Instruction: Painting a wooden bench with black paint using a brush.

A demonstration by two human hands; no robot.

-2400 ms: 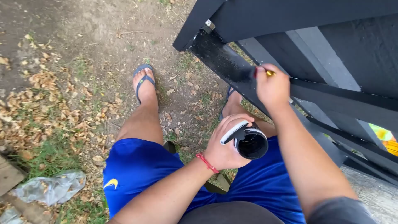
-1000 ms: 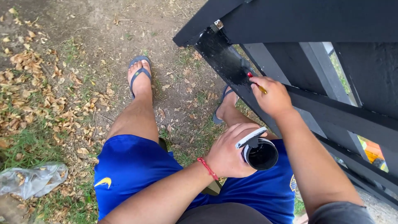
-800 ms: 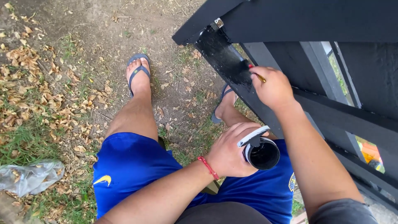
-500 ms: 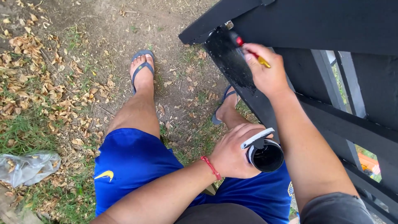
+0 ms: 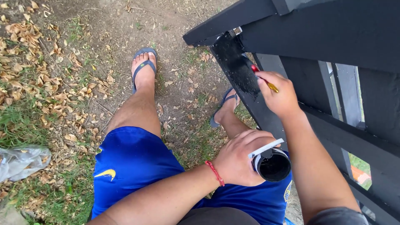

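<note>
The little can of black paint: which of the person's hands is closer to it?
Left. The left hand is wrapped around the paint can, holding it over the lap. The right hand is higher up at the black wooden frame, gripping a brush.

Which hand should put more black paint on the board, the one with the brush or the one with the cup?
Probably the right hand: it grips the paintbrush right against the wet black board. The left hand is wrapped around the paint cup, lower down.
</note>
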